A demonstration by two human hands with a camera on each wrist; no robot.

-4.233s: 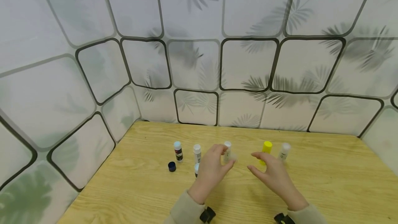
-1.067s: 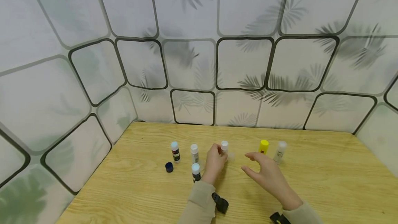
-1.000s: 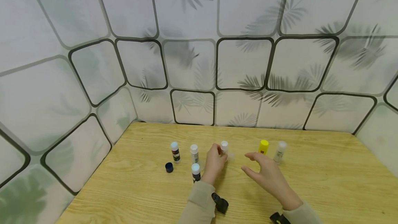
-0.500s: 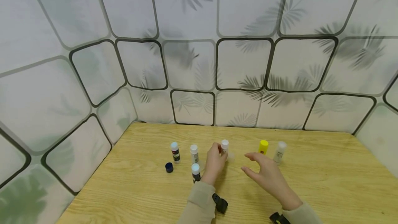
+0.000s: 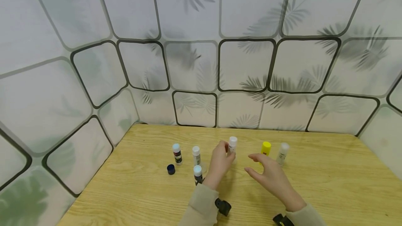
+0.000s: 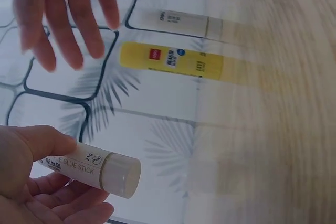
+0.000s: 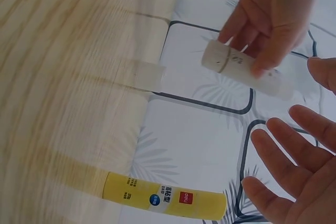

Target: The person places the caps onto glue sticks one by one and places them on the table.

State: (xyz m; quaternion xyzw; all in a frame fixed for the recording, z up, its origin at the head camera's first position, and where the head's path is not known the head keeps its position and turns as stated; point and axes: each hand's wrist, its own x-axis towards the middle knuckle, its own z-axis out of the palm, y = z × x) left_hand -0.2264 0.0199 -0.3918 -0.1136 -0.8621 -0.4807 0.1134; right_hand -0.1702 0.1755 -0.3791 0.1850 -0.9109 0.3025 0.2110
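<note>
Here we see the left hand [image 5: 219,165] pinching a white glue stick [image 6: 93,167], held clear of the worktop [image 5: 141,194]. We find the right hand [image 5: 276,179] wide, thumb well apart from the fingers, near the upright yellow glue stick [image 7: 165,196]; just beside that, we see a pale tube [image 5: 282,153] standing upright.

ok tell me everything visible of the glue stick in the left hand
The glue stick is a white cylinder, plastic by its look, with a translucent lower end and print including GLUE STICK and 21g. The left hand grips it, thumb against its side, roughly upright above the wooden table.
</note>
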